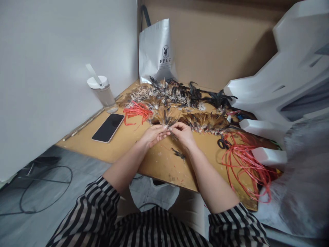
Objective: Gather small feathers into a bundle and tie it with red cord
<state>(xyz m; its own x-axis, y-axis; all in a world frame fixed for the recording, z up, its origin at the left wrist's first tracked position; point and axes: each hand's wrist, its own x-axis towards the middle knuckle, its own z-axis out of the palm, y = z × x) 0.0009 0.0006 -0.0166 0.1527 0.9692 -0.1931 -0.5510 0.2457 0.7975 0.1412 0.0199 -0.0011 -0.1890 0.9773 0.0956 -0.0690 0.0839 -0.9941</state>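
My left hand (pixel 155 134) and my right hand (pixel 183 133) meet over the table, fingertips pinched close together. Between them is a bunch of brown feathers (pixel 164 115) whose tips fan out away from me; its base is hidden by my fingers. My left hand has thumb and forefinger closed on that base, the other fingers curled below. With my right hand I pinch at the same spot, dark bits showing under the fingers. On the table below lies a small dark feather tuft (pixel 178 154). A row of brown feathers (pixel 210 122) runs off to the right.
Heaped feathers (pixel 172 92) lie at the back before a silver bag (pixel 156 51). Red strips (pixel 137 112), a phone (pixel 108 127) and a lidded cup (pixel 102 92) are left. Scissors (pixel 222 143), red strips (pixel 246 157) and white foam pieces (pixel 269 156) are right.
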